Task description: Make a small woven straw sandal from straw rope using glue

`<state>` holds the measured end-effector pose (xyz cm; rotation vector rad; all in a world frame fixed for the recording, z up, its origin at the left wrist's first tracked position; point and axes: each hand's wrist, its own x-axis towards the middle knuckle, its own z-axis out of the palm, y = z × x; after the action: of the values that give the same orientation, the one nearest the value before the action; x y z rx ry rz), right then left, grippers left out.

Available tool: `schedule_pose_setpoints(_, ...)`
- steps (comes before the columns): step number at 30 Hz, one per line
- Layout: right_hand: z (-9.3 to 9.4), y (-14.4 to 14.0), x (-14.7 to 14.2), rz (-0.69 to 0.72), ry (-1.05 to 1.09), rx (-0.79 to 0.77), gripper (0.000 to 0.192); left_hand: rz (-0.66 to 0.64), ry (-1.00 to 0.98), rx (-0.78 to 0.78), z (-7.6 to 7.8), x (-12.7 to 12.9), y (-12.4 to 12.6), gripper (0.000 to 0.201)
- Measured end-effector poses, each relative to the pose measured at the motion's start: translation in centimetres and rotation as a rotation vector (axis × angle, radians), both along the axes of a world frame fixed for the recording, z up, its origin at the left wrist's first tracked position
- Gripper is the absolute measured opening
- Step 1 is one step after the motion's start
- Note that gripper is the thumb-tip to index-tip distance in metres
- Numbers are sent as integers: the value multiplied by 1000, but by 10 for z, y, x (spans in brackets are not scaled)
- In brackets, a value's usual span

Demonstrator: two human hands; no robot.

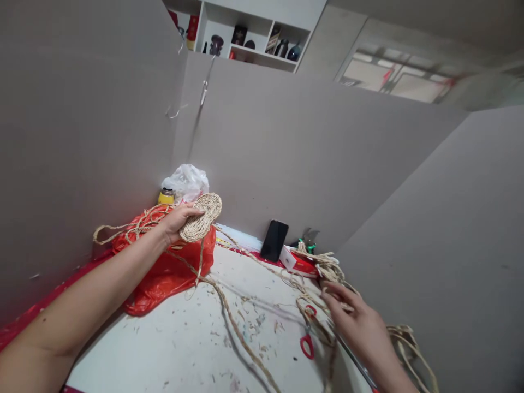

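My left hand (179, 220) grips a flat, coiled oval of braided straw (203, 218), thumb on top, held above a red plastic bag (164, 284). A thick straw braid (237, 327) runs from near the bag across the table toward its front. My right hand (356, 316) is at the right, loosely curved with fingers apart, over loose straw cord. Just beyond its fingertips lies a bundle of straw cord (327, 266). Red-handled scissors (307, 346) lie left of this hand, partly under cord. Below the right wrist, a thin metal rod (354, 357) shows in part.
The white table (172, 349) has straw scraps scattered on it. A phone (274, 240) leans at the back, beside a red and white box (301, 263). A yellow jar (166, 196) and a clear plastic bag (188, 180) stand back left. Grey partitions (262, 142) enclose the table.
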<state>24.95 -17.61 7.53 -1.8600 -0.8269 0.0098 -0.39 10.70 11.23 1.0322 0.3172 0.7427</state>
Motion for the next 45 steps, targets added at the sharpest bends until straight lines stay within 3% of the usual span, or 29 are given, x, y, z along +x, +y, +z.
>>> schedule_pose_setpoints(2,0,9,-20,20,-284,33,29,7,-2,-10,-2,3,-2,13)
schedule_pose_setpoints(3,1,14,-36,92,-317,56,28,4,-1,-13,-2,4,-4,13)
schedule_pose_setpoints(5,0,28,-74,322,-288,62,18,-13,1,-18,0,6,-12,14)
schedule_pose_setpoints(8,-13,61,-119,611,-57,-122,24,-43,0,-23,3,10,-26,16)
schedule_pose_setpoints(10,-28,89,-132,597,152,-150,42,-59,-1,-24,4,12,-35,17)
schedule_pose_setpoints(12,-43,115,-134,566,220,-150,48,-77,0,-23,4,14,-43,17)
schedule_pose_setpoints(16,-58,140,-129,631,332,-156,26,-125,10,-16,1,17,-54,17)
schedule_pose_setpoints(19,-57,129,-127,723,413,-175,26,-134,8,0,-2,19,-58,21)
schedule_pose_setpoints(22,-49,100,-115,817,515,-212,33,-99,-13,23,-5,21,-59,29)
schedule_pose_setpoints(25,-31,67,-92,795,577,-148,33,-84,-13,42,-11,25,-58,34)
schedule_pose_setpoints(29,-1,35,-65,586,693,264,27,-130,62,54,-28,35,-63,36)
schedule_pose_setpoints(32,10,26,-56,510,702,441,25,-194,148,49,-46,44,-76,33)
schedule_pose_setpoints(39,-15,34,-50,481,658,460,16,-339,296,59,-80,54,-107,27)
schedule_pose_setpoints(45,-29,37,-61,454,558,407,14,-398,366,84,-89,56,-116,24)
